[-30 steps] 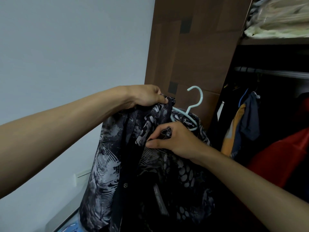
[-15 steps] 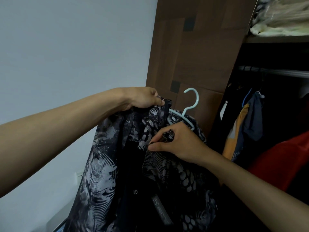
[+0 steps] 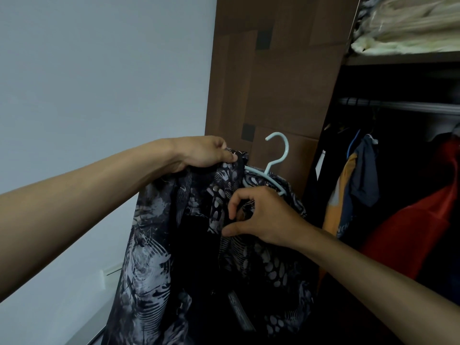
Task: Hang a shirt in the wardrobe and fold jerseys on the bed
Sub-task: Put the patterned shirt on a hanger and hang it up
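Observation:
A dark shirt [image 3: 154, 265] with a grey-white print hangs in front of me on a pale blue plastic hanger [image 3: 276, 158], whose hook points up. My left hand [image 3: 204, 154] grips the shirt's left shoulder at the top. My right hand [image 3: 261, 215] pinches the shirt's front edge just below the collar, near a button. The hanger's arms are mostly hidden under the cloth. The wardrobe's rail [image 3: 403, 105] runs at the right, above the hook's height.
A brown wardrobe side panel [image 3: 273, 70] stands behind the shirt. Clothes hang inside: an orange and navy garment [image 3: 358, 185] and a red one [image 3: 418, 227]. A shelf with pale folded fabric [image 3: 408, 23] is above. A white wall [image 3: 99, 70] is at the left.
The shirt and hanger shifted slightly left and down in view. My right hand's fingers have curled tighter on the front edge. My left hand keeps its grip.

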